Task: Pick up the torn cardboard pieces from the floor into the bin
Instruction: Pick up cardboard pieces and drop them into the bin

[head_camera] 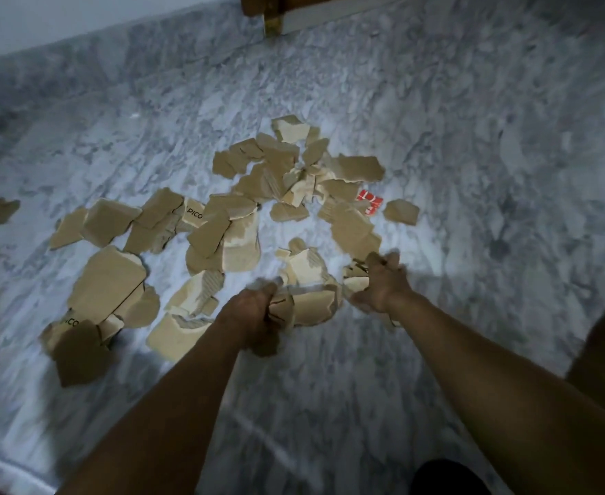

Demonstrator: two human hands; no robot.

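Observation:
Several torn brown cardboard pieces (pixel 243 223) lie scattered over the grey marble floor (pixel 472 173), thickest in a heap at the centre (pixel 293 166). My left hand (pixel 254 309) grips a bundle of cardboard pieces (pixel 311 305) at the near edge of the scatter. My right hand (pixel 383 280) is curled round more cardboard pieces (pixel 356 276) just to the right of it. Both hands are blurred. One piece (pixel 369 201) has a red printed face. No bin is in view.
A wooden door frame with a brass hinge (pixel 274 16) stands at the far wall. A lone cardboard scrap (pixel 3 209) lies far left. My dark-clothed knee (pixel 604 351) is at the right edge and a dark shape (pixel 447 476) at the bottom.

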